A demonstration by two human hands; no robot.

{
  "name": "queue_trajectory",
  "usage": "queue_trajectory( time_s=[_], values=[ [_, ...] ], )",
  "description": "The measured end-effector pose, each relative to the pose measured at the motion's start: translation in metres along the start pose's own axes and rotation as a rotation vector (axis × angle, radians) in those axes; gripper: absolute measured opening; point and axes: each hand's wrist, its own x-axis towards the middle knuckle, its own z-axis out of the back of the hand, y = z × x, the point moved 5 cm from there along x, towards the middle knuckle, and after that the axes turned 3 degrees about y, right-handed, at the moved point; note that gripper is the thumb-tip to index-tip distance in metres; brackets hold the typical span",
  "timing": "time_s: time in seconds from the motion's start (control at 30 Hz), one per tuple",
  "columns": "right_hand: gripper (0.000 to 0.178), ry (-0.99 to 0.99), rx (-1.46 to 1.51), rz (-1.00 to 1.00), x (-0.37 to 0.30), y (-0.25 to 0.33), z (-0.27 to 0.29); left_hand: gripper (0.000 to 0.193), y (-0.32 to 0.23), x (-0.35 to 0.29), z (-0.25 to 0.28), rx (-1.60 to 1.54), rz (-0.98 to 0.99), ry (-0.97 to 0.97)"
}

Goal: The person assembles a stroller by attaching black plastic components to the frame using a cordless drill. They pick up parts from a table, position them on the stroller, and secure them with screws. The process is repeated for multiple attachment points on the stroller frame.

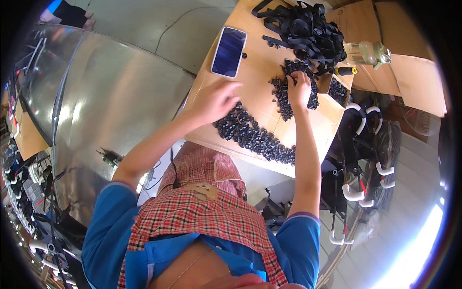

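My left hand [217, 100] hovers by the left end of a curved band of small black plastic pieces [255, 137] along the near side of the cardboard-topped table [262, 96]. Its fingers are slightly blurred, half bent and apart, with nothing visible between them. Farther right, my right hand [300, 90] reaches into a loose heap of smaller black parts [281, 94]. Its fingers are bent together at the heap, and their tips are partly hidden, so whatever they pinch cannot be made out.
A phone [229, 52] lies at the table's far left. Tangled black straps [308, 31] fill the far right, near a clear bottle [368, 53], a yellow-and-black handled tool [345, 71] and a small box of black parts [338, 91]. White-handled frames [353, 192] stand right of the table.
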Motion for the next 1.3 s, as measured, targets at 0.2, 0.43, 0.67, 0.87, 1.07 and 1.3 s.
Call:
queue_trajectory(
  time_s=[0.2, 0.43, 0.67, 0.87, 1.07, 1.3],
  values=[
    [0.011, -0.050, 0.358, -0.373, -0.070, 0.018, 0.032, 0.016, 0.034, 0.106, -0.125, 0.175, 0.208, 0.184],
    [0.019, 0.027, 0.949, -0.751, -0.150, 0.022, 0.028, 0.007, 0.026, 0.093, -0.137, 0.276, -0.052, 0.257],
    [0.020, 0.225, 1.344, -0.774, -0.154, 0.051, 0.026, 0.008, -0.051, 0.018, -0.107, -0.450, 0.144, 0.383],
    [0.020, 0.296, 1.587, -0.904, -0.166, 0.056, 0.015, 0.007, -0.058, 0.006, -0.097, -0.283, 0.060, 0.245],
    [0.022, 0.336, 1.665, -0.961, -0.163, 0.068, 0.012, 0.007, -0.046, -0.002, -0.090, -0.302, 0.131, 0.184],
    [0.018, 0.305, 1.655, -0.908, -0.152, 0.080, 0.014, 0.009, -0.030, -0.005, -0.084, -0.461, 0.290, 0.088]
  ],
)
